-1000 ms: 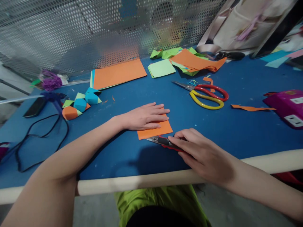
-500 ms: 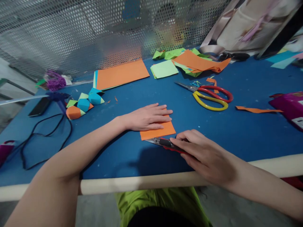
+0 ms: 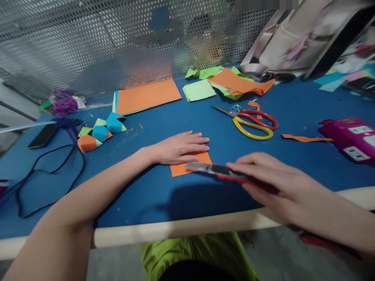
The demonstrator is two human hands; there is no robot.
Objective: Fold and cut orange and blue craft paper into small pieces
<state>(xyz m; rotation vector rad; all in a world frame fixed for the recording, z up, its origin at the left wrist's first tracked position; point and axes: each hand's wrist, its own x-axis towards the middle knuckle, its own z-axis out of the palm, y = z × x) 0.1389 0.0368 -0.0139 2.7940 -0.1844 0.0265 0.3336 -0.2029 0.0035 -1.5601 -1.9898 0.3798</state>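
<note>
My left hand point(image 3: 180, 148) lies flat, fingers spread, on an orange paper piece point(image 3: 178, 170), covering much of it. In my right hand point(image 3: 272, 175) is a red-and-black cutting tool point(image 3: 219, 170) with a metal tip; the fingers wrap round its handle. The tip points left over the paper's lower right part, near my left fingers. Whether it touches the paper I cannot tell. Scissors point(image 3: 234, 113) with one red and one yellow handle rest farther back on the blue table point(image 3: 140, 199).
Behind stand a large orange sheet stack point(image 3: 149, 95), light green squares point(image 3: 199, 90) and crumpled orange paper point(image 3: 240, 81). A folded paper chain point(image 3: 100, 133), black cord point(image 3: 83, 168) and phone point(image 3: 43, 134) are at left. A purple power strip point(image 3: 351, 136) and orange strip point(image 3: 307, 138) lie right.
My right hand has moved right and lifted a little, bringing the tool's tip from the paper's lower edge to over the paper. My left hand stays on the paper. The view has shifted slightly.
</note>
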